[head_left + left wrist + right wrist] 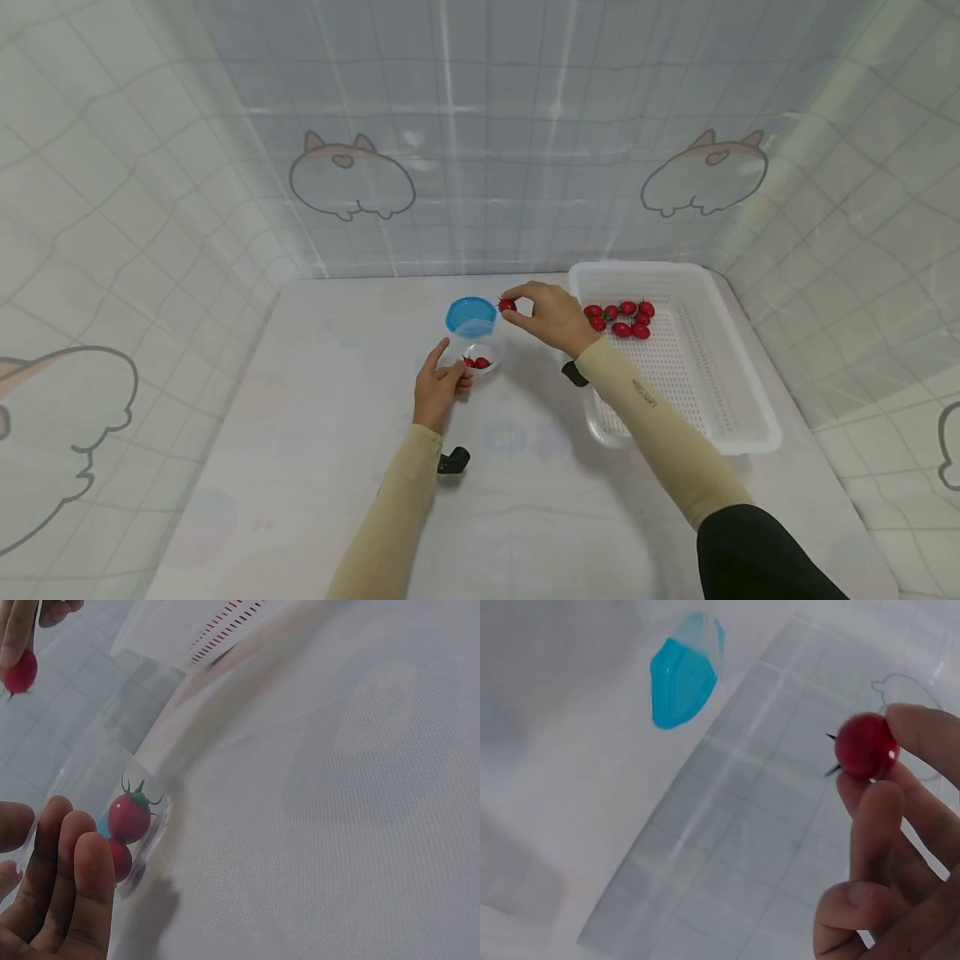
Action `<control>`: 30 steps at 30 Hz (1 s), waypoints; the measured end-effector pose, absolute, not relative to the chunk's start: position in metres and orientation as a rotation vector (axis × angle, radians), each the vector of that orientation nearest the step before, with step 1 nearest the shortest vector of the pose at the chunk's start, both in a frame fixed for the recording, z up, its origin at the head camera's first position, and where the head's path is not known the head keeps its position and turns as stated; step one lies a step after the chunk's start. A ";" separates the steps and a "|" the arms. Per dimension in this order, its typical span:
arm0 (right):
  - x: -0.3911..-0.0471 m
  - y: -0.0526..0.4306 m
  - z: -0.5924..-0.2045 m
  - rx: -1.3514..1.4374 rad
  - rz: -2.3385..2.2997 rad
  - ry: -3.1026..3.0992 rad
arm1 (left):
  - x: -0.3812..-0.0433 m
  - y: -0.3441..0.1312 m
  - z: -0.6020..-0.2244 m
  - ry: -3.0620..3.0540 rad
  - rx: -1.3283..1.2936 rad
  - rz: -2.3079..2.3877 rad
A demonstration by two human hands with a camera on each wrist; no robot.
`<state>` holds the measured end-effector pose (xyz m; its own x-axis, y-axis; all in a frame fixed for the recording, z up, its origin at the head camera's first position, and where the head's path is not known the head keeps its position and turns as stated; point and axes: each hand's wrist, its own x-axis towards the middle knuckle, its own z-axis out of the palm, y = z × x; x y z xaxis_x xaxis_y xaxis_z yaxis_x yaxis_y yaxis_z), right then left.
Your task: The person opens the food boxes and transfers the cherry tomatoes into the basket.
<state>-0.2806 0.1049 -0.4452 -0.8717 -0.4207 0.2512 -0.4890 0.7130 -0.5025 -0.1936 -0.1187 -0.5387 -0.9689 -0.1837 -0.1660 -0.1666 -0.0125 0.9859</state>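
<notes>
My right hand [553, 318] pinches a red cherry tomato [507, 306] between thumb and fingertips, above the table near a blue lid [467, 312]. In the right wrist view its green stem points away from the fingers. My left hand [435, 393] holds a clear plastic cup [90, 765] by its side, fingers and thumb on the wall. Two cherry tomatoes [482, 363] lie at the bottom of the cup, one with its green stem showing. The blue lid lies just behind the cup, partly seen through its clear wall.
A white perforated basket [738, 392] stands on the right, with several cherry tomatoes [622, 330] in its far left part. White table cloth [315, 467] covers the surface. Patterned curtains [517, 167] enclose the table at the back and sides.
</notes>
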 end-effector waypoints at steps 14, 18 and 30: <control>-0.284 0.153 -0.434 0.620 0.959 -2.751 | -0.195 -0.119 -0.548 -2.186 0.344 -2.164; -0.285 0.172 -0.435 0.564 0.991 -2.758 | -0.195 -0.119 -0.547 -2.190 0.321 -2.159; -0.293 0.234 -0.448 0.310 0.890 -2.792 | -0.196 -0.119 -0.547 -2.187 0.368 -2.163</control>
<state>-0.2930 0.2343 -0.4479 -0.9592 -0.1388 0.2464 -0.2558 0.7975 -0.5465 -0.1963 -0.1189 -0.5466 -0.9708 -0.1979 -0.1353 -0.1374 -0.0029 0.9905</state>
